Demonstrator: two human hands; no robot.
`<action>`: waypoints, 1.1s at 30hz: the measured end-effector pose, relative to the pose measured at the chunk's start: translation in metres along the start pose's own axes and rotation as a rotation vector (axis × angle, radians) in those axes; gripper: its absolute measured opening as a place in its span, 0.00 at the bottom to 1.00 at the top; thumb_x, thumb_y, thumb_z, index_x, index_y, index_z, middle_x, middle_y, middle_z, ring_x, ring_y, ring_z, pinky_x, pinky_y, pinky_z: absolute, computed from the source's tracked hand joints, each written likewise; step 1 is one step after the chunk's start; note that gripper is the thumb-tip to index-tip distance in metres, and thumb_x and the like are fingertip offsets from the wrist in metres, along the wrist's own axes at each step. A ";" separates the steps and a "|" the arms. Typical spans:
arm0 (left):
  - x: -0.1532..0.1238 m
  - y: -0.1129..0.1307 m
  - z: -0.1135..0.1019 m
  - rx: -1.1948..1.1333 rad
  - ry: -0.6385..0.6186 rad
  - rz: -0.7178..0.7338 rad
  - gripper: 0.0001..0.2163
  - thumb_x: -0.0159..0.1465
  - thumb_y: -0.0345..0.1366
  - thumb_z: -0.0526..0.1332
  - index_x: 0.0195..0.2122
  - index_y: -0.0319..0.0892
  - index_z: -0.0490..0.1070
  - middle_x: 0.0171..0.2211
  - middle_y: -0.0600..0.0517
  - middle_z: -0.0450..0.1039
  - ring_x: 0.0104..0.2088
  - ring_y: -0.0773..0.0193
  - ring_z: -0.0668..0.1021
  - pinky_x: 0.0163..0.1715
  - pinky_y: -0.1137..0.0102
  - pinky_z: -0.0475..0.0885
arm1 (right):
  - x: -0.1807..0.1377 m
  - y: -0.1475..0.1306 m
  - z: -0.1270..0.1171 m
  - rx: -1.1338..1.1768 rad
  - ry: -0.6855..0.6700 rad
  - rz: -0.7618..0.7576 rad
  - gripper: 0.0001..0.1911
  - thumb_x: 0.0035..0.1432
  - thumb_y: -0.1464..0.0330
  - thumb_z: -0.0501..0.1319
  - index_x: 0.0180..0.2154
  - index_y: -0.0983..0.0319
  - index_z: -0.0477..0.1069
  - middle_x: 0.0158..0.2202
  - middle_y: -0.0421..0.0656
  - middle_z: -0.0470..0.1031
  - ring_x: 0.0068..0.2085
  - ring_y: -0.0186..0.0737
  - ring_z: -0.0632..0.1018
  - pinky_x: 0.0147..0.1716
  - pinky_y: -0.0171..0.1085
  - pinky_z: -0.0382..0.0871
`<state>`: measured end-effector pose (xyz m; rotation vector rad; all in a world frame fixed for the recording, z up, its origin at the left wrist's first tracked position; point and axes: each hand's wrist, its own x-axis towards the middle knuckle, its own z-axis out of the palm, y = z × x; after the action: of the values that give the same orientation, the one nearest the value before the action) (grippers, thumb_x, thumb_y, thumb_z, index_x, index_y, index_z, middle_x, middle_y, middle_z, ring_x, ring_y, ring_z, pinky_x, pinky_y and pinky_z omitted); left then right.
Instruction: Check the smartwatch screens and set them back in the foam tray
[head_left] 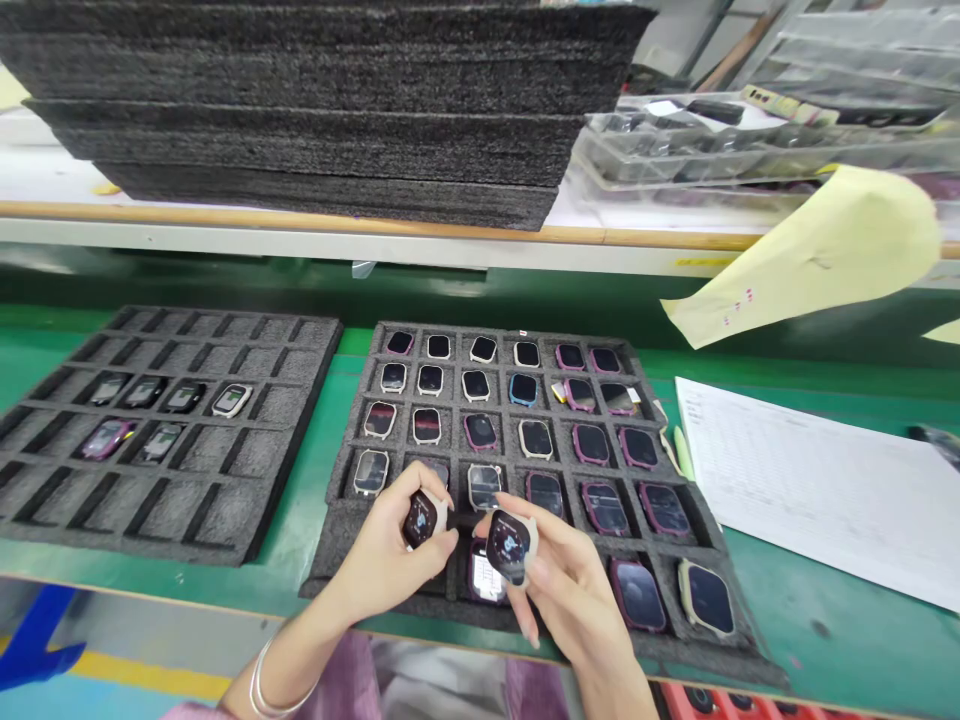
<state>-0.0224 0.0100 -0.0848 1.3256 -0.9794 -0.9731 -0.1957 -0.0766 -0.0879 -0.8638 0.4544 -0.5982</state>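
Observation:
My left hand pinches a light-framed smartwatch body with a lit screen. A second smartwatch body, also pale-framed and lit, is held between the fingers of my right hand. No straps show on either one. Both are above the front part of a dark foam tray, whose pockets hold many watch bodies in purple, pale and blue frames. Just under my hands, a purple-framed watch with a bright white screen lies in its pocket. My left fingers partly hide another watch.
Another foam tray on the left holds several watch bodies. Stacked black foam trays and clear plastic trays rest on the shelf. Yellow paper hangs from it. A printed sheet lies right; a red tray is below.

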 end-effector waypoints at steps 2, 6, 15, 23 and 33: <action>0.000 0.000 0.000 0.003 -0.020 0.011 0.09 0.59 0.24 0.59 0.35 0.44 0.61 0.28 0.59 0.60 0.29 0.69 0.65 0.31 0.74 0.60 | 0.000 0.000 0.000 0.000 -0.001 0.004 0.18 0.57 0.63 0.70 0.50 0.56 0.78 0.44 0.54 0.79 0.16 0.28 0.73 0.12 0.25 0.60; 0.000 0.000 0.000 0.027 -0.011 0.045 0.09 0.58 0.23 0.59 0.34 0.44 0.62 0.29 0.58 0.61 0.30 0.69 0.65 0.32 0.74 0.60 | 0.000 0.001 -0.001 0.004 -0.007 0.014 0.19 0.57 0.63 0.70 0.51 0.56 0.78 0.44 0.53 0.79 0.16 0.27 0.73 0.13 0.24 0.62; 0.001 -0.002 -0.001 0.078 0.016 0.069 0.10 0.58 0.21 0.59 0.34 0.44 0.62 0.29 0.58 0.61 0.31 0.69 0.66 0.34 0.76 0.63 | 0.001 0.000 -0.002 0.016 -0.042 0.025 0.19 0.59 0.64 0.69 0.52 0.57 0.77 0.46 0.55 0.79 0.18 0.26 0.73 0.14 0.23 0.65; 0.000 -0.003 0.003 -0.335 -0.067 -0.106 0.16 0.65 0.37 0.61 0.52 0.48 0.61 0.34 0.55 0.65 0.23 0.69 0.73 0.18 0.76 0.69 | 0.001 -0.004 -0.002 -0.001 -0.073 0.035 0.21 0.65 0.65 0.62 0.59 0.51 0.68 0.58 0.53 0.70 0.29 0.39 0.81 0.18 0.29 0.75; 0.001 -0.005 -0.004 -0.529 -0.088 -0.164 0.18 0.62 0.32 0.58 0.53 0.44 0.71 0.44 0.46 0.73 0.38 0.56 0.79 0.31 0.68 0.77 | 0.000 0.001 -0.005 -0.162 0.040 -0.022 0.26 0.64 0.66 0.63 0.62 0.57 0.63 0.50 0.52 0.76 0.23 0.34 0.77 0.17 0.30 0.71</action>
<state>-0.0181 0.0102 -0.0895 0.9302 -0.6195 -1.3173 -0.1984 -0.0790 -0.0915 -1.0136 0.5363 -0.6053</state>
